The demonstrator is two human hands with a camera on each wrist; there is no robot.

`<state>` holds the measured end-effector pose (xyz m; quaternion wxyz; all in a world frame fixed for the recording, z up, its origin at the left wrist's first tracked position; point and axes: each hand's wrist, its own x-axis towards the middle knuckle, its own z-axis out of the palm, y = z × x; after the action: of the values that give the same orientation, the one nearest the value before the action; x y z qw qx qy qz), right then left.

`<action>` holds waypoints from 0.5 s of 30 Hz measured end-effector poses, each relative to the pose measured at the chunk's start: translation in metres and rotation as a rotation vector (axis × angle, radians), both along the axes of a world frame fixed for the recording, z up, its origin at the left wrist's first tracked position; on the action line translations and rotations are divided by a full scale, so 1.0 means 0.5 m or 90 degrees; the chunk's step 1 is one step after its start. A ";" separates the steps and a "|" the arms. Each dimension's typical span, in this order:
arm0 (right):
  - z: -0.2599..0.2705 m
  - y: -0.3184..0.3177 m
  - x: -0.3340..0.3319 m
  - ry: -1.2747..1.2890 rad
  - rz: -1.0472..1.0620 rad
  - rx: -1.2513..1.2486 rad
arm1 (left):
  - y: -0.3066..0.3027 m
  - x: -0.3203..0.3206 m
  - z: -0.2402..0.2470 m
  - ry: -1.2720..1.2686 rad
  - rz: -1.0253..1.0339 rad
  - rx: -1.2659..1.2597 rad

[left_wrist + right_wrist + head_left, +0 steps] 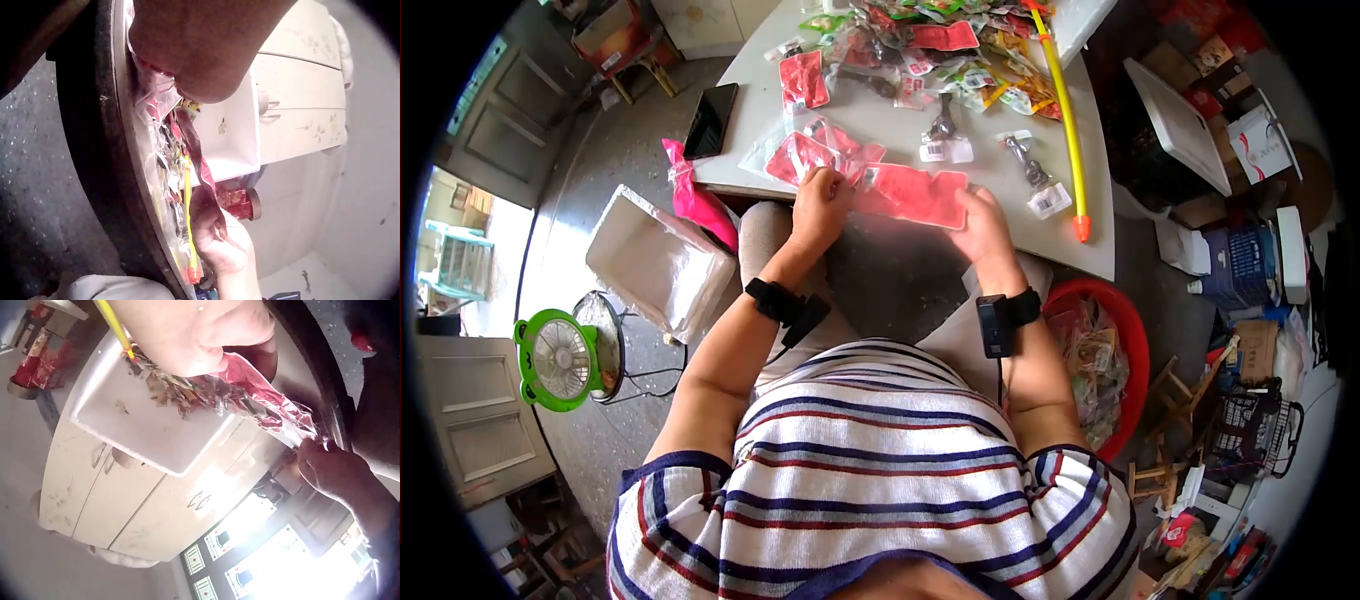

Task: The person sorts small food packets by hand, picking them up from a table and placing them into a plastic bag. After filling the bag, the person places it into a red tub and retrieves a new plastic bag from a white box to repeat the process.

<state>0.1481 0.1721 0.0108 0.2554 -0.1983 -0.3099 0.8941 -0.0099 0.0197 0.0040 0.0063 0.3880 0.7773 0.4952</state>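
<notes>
A flat red packet with clear edges [910, 195] is stretched between both hands over the table's near edge. The left hand [820, 205] pinches its left end, fingers curled; the right hand [983, 228] grips its right end between thumb and fingers. In the right wrist view the packet [256, 384] runs from the right hand [206, 337] to the left hand [334, 469]. More red packets [800, 155] lie just beyond the left hand. Small clear packets with dark contents [1028, 165] lie beyond the right hand.
A pile of colourful packets [1000, 60] covers the table's far side. A yellow stick [1065, 120] lies at the right, a phone [711, 120] at the left edge. A red tub of wrappers [1138, 370] stands by the right arm, a foam box [650, 250] at the left.
</notes>
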 end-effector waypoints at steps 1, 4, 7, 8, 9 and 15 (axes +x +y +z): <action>-0.005 -0.002 -0.004 -0.004 -0.002 -0.006 | 0.000 0.001 0.002 0.001 0.004 0.001; -0.010 -0.009 -0.011 -0.022 -0.004 -0.017 | -0.001 -0.001 -0.006 0.111 -0.005 0.009; -0.025 -0.019 -0.024 -0.001 -0.013 -0.019 | 0.000 -0.006 -0.016 0.189 -0.016 0.005; -0.033 -0.023 -0.030 0.013 -0.018 -0.018 | -0.001 -0.004 -0.015 0.213 -0.009 -0.002; -0.043 -0.026 -0.038 0.011 -0.030 -0.017 | -0.002 0.001 -0.008 0.236 -0.002 -0.008; -0.043 -0.067 -0.109 -0.026 -0.088 -0.052 | -0.013 0.012 0.006 0.319 0.019 -0.061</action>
<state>0.0937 0.1385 -0.0109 0.3016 -0.2478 -0.2638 0.8821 -0.0037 0.0131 0.0072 -0.1755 0.4865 0.7826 0.3465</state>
